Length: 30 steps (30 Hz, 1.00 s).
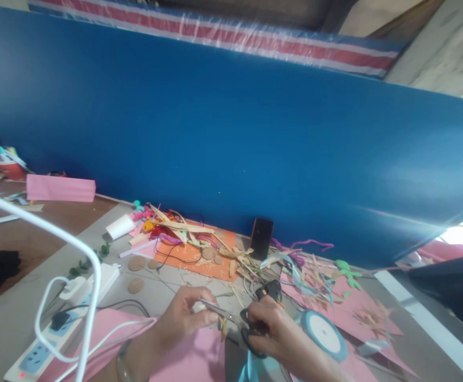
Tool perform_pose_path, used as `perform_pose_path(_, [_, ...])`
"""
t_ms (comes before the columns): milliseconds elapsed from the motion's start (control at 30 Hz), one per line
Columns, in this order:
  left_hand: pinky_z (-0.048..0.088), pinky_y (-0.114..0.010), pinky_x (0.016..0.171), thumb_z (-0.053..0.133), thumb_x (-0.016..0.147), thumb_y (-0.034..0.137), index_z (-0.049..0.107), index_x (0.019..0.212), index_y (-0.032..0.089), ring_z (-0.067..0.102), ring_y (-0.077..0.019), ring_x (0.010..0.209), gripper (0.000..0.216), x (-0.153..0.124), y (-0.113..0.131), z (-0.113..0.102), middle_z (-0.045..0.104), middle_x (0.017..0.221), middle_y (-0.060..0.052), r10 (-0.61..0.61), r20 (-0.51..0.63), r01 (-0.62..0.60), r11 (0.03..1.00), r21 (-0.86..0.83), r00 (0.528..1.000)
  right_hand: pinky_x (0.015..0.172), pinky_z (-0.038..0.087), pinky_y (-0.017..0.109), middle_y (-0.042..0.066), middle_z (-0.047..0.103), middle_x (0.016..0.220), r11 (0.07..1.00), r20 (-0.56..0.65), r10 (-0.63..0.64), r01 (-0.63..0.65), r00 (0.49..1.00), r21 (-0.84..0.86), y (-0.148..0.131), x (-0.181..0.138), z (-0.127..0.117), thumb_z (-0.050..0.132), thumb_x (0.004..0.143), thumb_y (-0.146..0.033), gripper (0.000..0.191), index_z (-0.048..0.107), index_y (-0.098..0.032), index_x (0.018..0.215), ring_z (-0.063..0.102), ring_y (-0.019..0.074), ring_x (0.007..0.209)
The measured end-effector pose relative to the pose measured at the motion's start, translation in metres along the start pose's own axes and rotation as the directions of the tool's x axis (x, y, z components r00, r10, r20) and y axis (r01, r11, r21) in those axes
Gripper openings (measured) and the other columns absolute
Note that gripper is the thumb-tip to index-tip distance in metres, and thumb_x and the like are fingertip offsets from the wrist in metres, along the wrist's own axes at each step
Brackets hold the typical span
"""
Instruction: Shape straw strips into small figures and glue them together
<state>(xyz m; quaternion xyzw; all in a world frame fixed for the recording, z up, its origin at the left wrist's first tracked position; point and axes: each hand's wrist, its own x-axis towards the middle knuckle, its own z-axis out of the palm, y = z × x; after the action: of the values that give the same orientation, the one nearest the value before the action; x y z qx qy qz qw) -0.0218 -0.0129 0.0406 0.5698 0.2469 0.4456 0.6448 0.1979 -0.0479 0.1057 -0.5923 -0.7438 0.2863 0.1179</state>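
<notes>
My right hand (273, 329) grips the black handles of a pair of scissors (231, 319), blades pointing left. My left hand (186, 317) is closed in a pinch on a small pale piece at the blade tips; what it is I cannot make out. Both hands hover low over pink paper (191, 361) at the near edge of the grey table (0, 323). A roll of light blue ribbon (324, 333) lies just right of my right hand, with a strip of it running under that hand.
A heap of straw strips, coloured pipe cleaners and an orange sheet (194, 253) lies behind the hands. A black phone (262, 238) leans on the blue wall (231, 143). A white power strip (62, 313) with cables is at left, a pink box (60, 188) farther back.
</notes>
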Motion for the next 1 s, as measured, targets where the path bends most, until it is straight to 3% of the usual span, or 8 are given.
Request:
perform_pose_path(67, [0.044, -0.029, 0.068, 0.071, 0.074, 0.032, 0.071, 0.072, 0.014, 0.059, -0.0190, 0.071, 0.018, 0.000, 0.001, 0.002, 0.067, 0.071, -0.006, -0.005, -0.006, 0.005, 1.000, -0.002, 1.000, 0.059, 0.030, 0.024, -0.004, 0.043, 0.059, 0.995, -0.027, 0.011, -0.008, 1.000, 0.098, 0.003, 0.002, 0.001, 0.057, 0.062, -0.011, 0.021, 0.039, -0.019, 0.055, 0.039, 0.0128, 0.064])
perform_pose_path(133, [0.045, -0.030, 0.070, 0.071, 0.075, 0.034, 0.071, 0.071, 0.015, 0.061, -0.0204, 0.074, 0.020, 0.000, 0.002, 0.004, 0.069, 0.074, -0.008, -0.009, -0.007, 0.009, 1.000, -0.015, 1.000, 0.054, 0.028, 0.023, -0.006, 0.038, 0.056, 0.952, -0.052, 0.032, -0.015, 0.998, 0.305, 0.005, 0.005, 0.006, 0.058, 0.069, -0.019, 0.024, 0.038, -0.020, 0.055, 0.034, 0.0104, 0.057])
perform_pose_path(267, [0.045, -0.027, 0.063, 0.071, 0.075, 0.035, 0.070, 0.068, 0.014, 0.060, -0.0172, 0.067, 0.022, 0.000, -0.002, 0.006, 0.068, 0.072, -0.007, -0.058, -0.017, 0.057, 0.998, -0.035, 0.998, 0.050, 0.026, 0.022, -0.006, 0.036, 0.051, 0.752, -0.026, 0.072, -0.037, 0.997, 0.658, -0.002, 0.013, 0.024, 0.063, 0.074, -0.046, 0.039, 0.044, -0.018, 0.054, 0.030, 0.0080, 0.050])
perform_pose_path(400, [0.044, -0.023, 0.059, 0.069, 0.075, 0.033, 0.067, 0.066, 0.014, 0.058, -0.0159, 0.065, 0.021, 0.002, -0.004, 0.005, 0.066, 0.068, -0.004, -0.097, -0.111, 0.098, 0.995, 0.001, 0.989, 0.050, 0.027, 0.022, -0.006, 0.042, 0.052, 0.705, -0.089, 0.127, -0.027, 0.988, 0.709, -0.013, 0.025, 0.048, 0.070, 0.068, -0.050, 0.040, 0.053, -0.017, 0.056, 0.033, 0.0080, 0.051])
perform_pose_path(533, [0.043, -0.022, 0.060, 0.064, 0.077, 0.026, 0.065, 0.066, 0.015, 0.057, -0.0154, 0.065, 0.016, 0.003, -0.006, 0.001, 0.063, 0.064, -0.001, -0.071, -0.164, 0.090, 0.990, 0.108, 0.984, 0.050, 0.027, 0.022, -0.006, 0.043, 0.050, 0.671, -0.154, 0.164, 0.005, 0.974, 0.742, -0.015, 0.035, 0.061, 0.072, 0.064, -0.049, 0.039, 0.052, -0.017, 0.054, 0.034, 0.0078, 0.049])
perform_pose_path(700, [0.043, -0.025, 0.068, 0.058, 0.079, 0.021, 0.065, 0.064, 0.015, 0.058, -0.0165, 0.069, 0.017, 0.005, -0.008, -0.001, 0.065, 0.065, -0.002, -0.017, -0.160, 0.057, 0.966, 0.254, 0.987, 0.051, 0.025, 0.022, -0.007, 0.041, 0.050, 0.614, -0.114, 0.186, -0.025, 0.976, 0.789, -0.015, 0.037, 0.064, 0.074, 0.063, -0.046, 0.038, 0.051, -0.017, 0.054, 0.032, 0.0079, 0.050])
perform_pose_path(833, [0.044, -0.026, 0.071, 0.050, 0.085, 0.024, 0.068, 0.065, 0.015, 0.061, -0.0181, 0.071, 0.028, 0.007, -0.004, 0.000, 0.067, 0.067, -0.004, -0.019, -0.177, 0.062, 0.969, 0.240, 0.984, 0.051, 0.022, 0.022, -0.008, 0.037, 0.049, 0.524, -0.074, 0.155, -0.019, 0.985, 0.852, -0.016, 0.036, 0.063, 0.073, 0.066, -0.044, 0.039, 0.047, -0.017, 0.052, 0.025, 0.0070, 0.050])
perform_pose_path(1000, [0.043, -0.025, 0.067, 0.051, 0.086, 0.031, 0.065, 0.066, 0.016, 0.059, -0.0170, 0.069, 0.029, 0.009, -0.007, -0.006, 0.065, 0.066, -0.002, 0.034, -0.360, 0.040, 0.980, 0.195, 0.932, 0.050, 0.017, 0.023, -0.008, 0.033, 0.048, 0.466, -0.034, 0.179, -0.054, 0.983, 0.883, -0.016, 0.034, 0.060, 0.073, 0.064, -0.039, 0.037, 0.045, -0.018, 0.052, 0.020, 0.0073, 0.050])
